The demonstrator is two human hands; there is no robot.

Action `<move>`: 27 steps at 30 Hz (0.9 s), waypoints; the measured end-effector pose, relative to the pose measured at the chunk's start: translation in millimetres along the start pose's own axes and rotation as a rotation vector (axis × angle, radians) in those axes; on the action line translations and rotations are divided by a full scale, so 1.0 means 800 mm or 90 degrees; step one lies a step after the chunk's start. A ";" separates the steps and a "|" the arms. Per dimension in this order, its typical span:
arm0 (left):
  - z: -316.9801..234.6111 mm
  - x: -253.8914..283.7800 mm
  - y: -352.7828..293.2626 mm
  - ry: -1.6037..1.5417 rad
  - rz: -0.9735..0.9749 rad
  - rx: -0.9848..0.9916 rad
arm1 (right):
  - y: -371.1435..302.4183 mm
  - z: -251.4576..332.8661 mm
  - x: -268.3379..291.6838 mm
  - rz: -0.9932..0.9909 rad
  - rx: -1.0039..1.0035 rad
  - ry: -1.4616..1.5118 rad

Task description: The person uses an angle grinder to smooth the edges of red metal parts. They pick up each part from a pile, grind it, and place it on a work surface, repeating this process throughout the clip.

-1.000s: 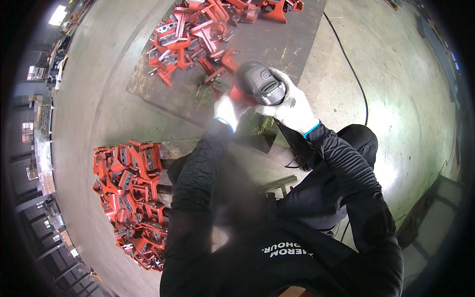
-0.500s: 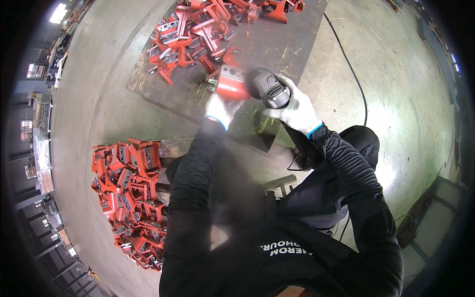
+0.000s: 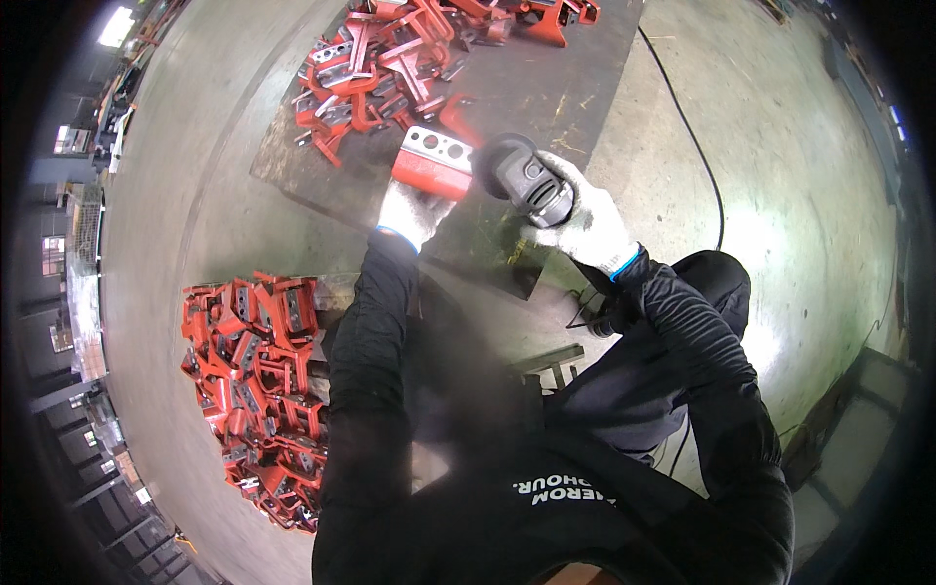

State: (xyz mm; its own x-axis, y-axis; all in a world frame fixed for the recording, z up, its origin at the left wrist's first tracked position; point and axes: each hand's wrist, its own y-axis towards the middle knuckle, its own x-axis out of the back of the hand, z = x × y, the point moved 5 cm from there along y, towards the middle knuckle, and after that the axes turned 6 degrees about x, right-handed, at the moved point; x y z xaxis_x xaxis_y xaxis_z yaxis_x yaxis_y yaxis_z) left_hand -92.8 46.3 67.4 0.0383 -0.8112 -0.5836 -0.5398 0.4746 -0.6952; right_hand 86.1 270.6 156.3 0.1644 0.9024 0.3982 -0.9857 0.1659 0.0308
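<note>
My left hand [image 3: 411, 212], in a white glove, holds a red metal bracket [image 3: 432, 163] with a bare grey perforated face, above the dark steel plate [image 3: 546, 93]. In a matching white glove, my right hand [image 3: 583, 222] grips a dark angle grinder [image 3: 522, 178]. The grinder's head sits right against the bracket's right end. Both black sleeves reach up from the lower edge.
A pile of red brackets [image 3: 375, 63] lies on the far part of the plate. Another heap of red brackets [image 3: 258, 375] sits on the concrete floor at my left. A black cable [image 3: 697, 156] runs across the floor at right. A small metal stand [image 3: 556, 361] is near my knees.
My left hand has moved the red bracket up and left, out from under the grinder, so its perforated face now shows. The grinder has shifted slightly left and away with it.
</note>
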 end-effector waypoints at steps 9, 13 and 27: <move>0.009 -0.006 -0.010 0.079 -0.012 0.014 | 0.001 -0.004 0.013 -0.088 0.065 0.005; 0.008 -0.005 -0.015 0.114 0.000 0.026 | 0.009 -0.015 0.025 -0.162 0.071 0.085; 0.062 0.096 0.082 0.857 -0.248 -0.539 | -0.014 -0.087 -0.015 -0.036 -0.175 -0.038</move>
State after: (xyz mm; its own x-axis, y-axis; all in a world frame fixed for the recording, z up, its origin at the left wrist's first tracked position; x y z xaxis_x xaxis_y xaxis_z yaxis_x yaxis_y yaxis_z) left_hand -83.1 32.2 -43.7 -0.1979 -0.7410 0.6416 -0.9710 0.2379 -0.0247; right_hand 98.1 285.6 87.7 0.2086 0.8649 0.4565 -0.9263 0.3245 -0.1914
